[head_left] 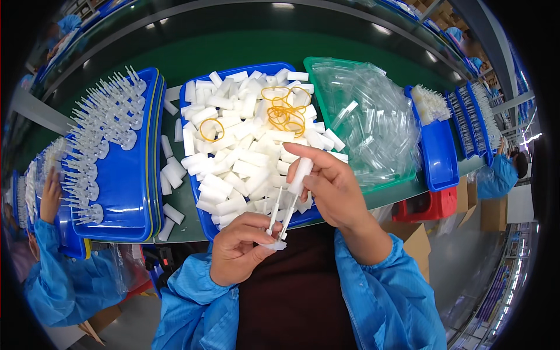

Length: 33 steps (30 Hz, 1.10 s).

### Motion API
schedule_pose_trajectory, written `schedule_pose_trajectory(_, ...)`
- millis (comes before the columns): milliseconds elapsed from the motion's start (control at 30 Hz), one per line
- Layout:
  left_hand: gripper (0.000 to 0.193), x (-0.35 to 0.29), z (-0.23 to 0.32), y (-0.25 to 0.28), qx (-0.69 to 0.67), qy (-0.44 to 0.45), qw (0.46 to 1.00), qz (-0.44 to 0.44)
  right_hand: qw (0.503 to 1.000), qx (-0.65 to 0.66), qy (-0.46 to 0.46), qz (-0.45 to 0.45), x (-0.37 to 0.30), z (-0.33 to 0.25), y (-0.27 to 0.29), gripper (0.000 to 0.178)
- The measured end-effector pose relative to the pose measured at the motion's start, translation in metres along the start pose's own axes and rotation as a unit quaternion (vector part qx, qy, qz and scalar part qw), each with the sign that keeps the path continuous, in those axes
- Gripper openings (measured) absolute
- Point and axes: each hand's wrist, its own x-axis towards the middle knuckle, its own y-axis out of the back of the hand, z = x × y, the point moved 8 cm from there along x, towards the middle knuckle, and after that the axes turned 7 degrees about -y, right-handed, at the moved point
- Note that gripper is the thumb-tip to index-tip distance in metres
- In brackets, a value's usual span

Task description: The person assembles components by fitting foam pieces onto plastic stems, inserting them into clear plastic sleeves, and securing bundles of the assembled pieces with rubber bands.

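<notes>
My left hand [239, 248] is closed on the clear plastic base of a part with thin white rods [276, 216] standing up from it. Just above, my right hand [338, 189] pinches a white foam cylinder [300, 177] between thumb and fingers. The cylinder's lower end is close to the rod tips; whether they touch I cannot tell. Both hands are over the near edge of a blue tray [213, 226] heaped with white foam cylinders [248, 157]. Loose yellow rubber bands [287, 111] lie on that heap.
At right, a green tray [309, 70] holds clear plastic sleeves [373, 122]. Stacked blue trays [128, 192] at left carry rows of rodded parts [111, 111]. Loose cylinders [173, 169] lie between trays. A co-worker's hand [51, 195] is at far left; a red container [429, 205] stands lower right.
</notes>
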Motion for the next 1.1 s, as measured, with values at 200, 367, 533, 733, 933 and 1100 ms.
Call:
schedule_pose_trajectory(200,0.02,-0.001,-0.002,-0.003,0.01,0.002,1.0,-0.012,0.999,-0.021,0.031,0.022,0.0,-0.002,0.009,0.036)
schedule_pose_trajectory(367,0.02,0.0,-0.003,-0.002,0.011,-0.008,1.0,-0.012,0.999,-0.005,0.017,0.026,-0.001,-0.001,0.008,0.034)
schedule_pose_trajectory(533,0.019,-0.001,-0.005,0.0,0.011,-0.009,1.0,0.001,1.0,0.016,0.014,0.019,-0.001,0.003,0.005,0.033)
schedule_pose_trajectory(733,0.018,-0.002,-0.004,0.003,0.024,-0.024,0.999,0.011,0.999,0.017,-0.007,0.028,-0.003,0.006,0.003,0.029)
schedule_pose_trajectory(933,0.02,-0.004,-0.005,0.007,-0.005,-0.032,0.999,0.024,0.997,-0.055,-0.052,0.022,-0.008,0.01,-0.001,0.03)
schedule_pose_trajectory(1100,0.02,-0.005,-0.003,0.006,-0.03,-0.039,0.998,0.026,1.0,0.012,-0.029,-0.002,-0.016,0.004,-0.01,0.026)
